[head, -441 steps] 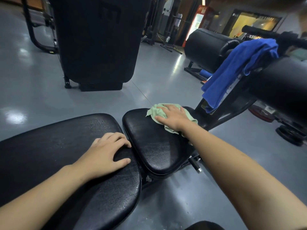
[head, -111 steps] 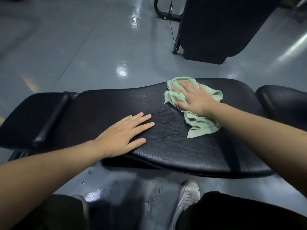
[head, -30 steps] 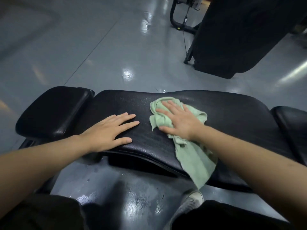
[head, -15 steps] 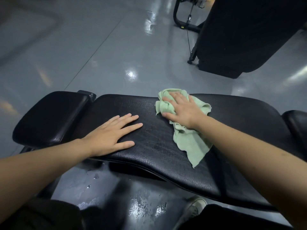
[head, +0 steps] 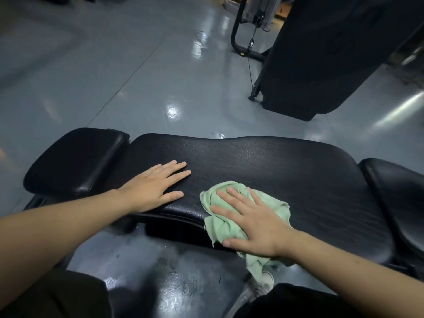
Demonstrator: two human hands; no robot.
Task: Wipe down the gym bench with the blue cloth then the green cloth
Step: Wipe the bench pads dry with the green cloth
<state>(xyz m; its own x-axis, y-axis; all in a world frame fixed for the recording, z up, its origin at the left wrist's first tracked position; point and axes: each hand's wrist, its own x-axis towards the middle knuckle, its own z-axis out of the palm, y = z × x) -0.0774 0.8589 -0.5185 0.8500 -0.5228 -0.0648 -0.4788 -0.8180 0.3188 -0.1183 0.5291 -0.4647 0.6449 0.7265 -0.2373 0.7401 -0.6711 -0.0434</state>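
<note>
Nearest the camera, dark trouser legs and a pale shoe (head: 263, 280) stood on the wet grey floor (head: 142, 72). The right hand (head: 250, 222) lay flat, fingers straight and spread, pressing the crumpled pale-green cloth (head: 223, 228) onto the near edge of the long black padded gym bench (head: 263, 171) — not gripping it, only pinning it under the palm, presumably so the whole hand drives the wipe. A tail of the cloth hung off the edge toward the floor.

Just left of it, apart from the cloth, the left hand (head: 153, 185) rested open and flat on the pad, holding nothing; it looked like a brace for the leaning body.

Beyond, the smaller black head pad (head: 73, 161) sat at the bench's left end and a separate black seat pad (head: 399, 193) at the right. Farther off stood a large black upright machine pad (head: 321, 53) on a tubular frame.

The blue cloth was not in view — with the green one in use, this looked like the second pass.
</note>
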